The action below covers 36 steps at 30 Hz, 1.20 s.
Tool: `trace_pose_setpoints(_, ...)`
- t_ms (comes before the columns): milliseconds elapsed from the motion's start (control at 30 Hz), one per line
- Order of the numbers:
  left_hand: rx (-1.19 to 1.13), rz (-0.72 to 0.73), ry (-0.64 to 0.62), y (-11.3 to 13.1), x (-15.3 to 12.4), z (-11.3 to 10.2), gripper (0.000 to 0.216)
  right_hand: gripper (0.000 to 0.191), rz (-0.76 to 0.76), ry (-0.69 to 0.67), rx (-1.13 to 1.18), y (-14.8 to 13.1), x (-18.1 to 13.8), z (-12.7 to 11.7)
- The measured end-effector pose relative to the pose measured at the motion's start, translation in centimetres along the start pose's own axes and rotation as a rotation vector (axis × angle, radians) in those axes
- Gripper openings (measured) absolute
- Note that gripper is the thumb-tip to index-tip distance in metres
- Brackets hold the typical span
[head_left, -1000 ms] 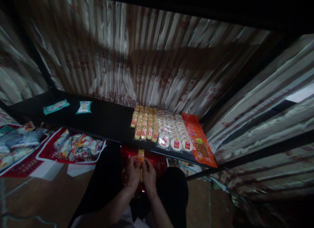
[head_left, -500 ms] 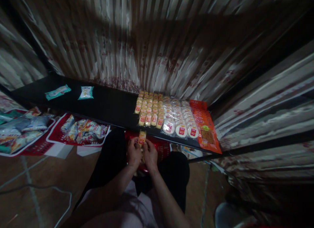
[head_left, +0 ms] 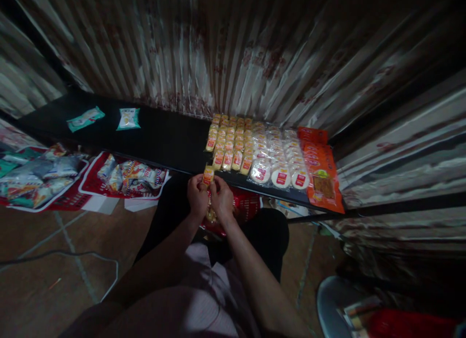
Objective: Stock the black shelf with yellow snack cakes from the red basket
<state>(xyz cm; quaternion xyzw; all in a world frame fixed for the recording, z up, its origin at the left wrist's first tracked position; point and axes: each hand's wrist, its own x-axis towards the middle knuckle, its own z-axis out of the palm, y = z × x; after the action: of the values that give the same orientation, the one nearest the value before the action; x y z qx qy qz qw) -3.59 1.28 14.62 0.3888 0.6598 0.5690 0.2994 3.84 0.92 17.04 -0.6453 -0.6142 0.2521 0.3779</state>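
Between both hands, at the front edge of the black shelf, is a small yellow wrapped snack with a red and orange label. My left hand pinches its left side, and my right hand grips its right side. Just beyond stand rows of similar yellow snack packs. Right of them lie rows of round white wrapped cakes, then flat orange packets. Below my hands, a red basket between my knees holds more yellow packs, partly hidden by my wrists.
Two green-and-white packets, one long and one square, lie on the shelf's left part. Red baskets of bagged snacks stand below at left. A pleated curtain hangs behind the shelf. A grey stool is at lower right.
Both hands have moved forward with the yellow wrapped snack, from above the basket to the shelf's front edge. The camera view has shifted, bringing more of the stool into sight.
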Motion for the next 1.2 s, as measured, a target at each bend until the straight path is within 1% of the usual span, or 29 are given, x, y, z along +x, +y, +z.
trace_pose_setpoints(100, 0.022, 0.022, 0.031, 0.1, 0.8, 0.2, 0.027, 0.030, -0.012, -0.001, -0.008, -0.4, 0.7, 0.4)
trace_pose_setpoints(200, 0.021, 0.008, 0.053, 0.0, 1.5, 0.3, 0.026, 0.031, 0.003, -0.009, -0.007, -0.8, 1.2, 0.8)
trace_pose_setpoints(433, 0.049, 0.013, 0.055, -0.6, 2.4, 0.3, 0.028, 0.031, 0.032, -0.040, 0.032, -0.9, 1.7, 1.6)
trace_pose_setpoints(633, 0.066, 0.026, 0.036, -0.3, 3.4, 0.4, 0.029, 0.031, 0.034, -0.021, 0.015, -0.8, 2.7, 2.0)
trace_pose_setpoints(767, 0.081, 0.041, 0.046, -0.3, 4.5, 0.7, 0.027, 0.033, 0.022, 0.019, -0.005, -1.2, 3.6, 2.4)
trace_pose_setpoints(867, 0.072, 0.045, 0.056, -0.6, 5.4, 1.1, 0.025, 0.034, 0.021, 0.024, 0.016, -1.4, 4.2, 2.8)
trace_pose_setpoints(967, 0.067, 0.034, 0.056, -0.8, 6.2, 1.5, 0.024, 0.034, 0.029, 0.009, 0.038, -1.7, 4.7, 3.0)
trace_pose_setpoints(1067, 0.077, 0.029, 0.042, -1.0, 6.8, 1.8, 0.023, 0.035, 0.045, -0.033, 0.055, -2.0, 5.1, 3.0)
trace_pose_setpoints(1200, 0.091, 0.053, 0.019, -1.1, 7.5, 2.3, 0.024, 0.037, 0.071, -0.063, 0.083, -2.1, 5.5, 3.0)
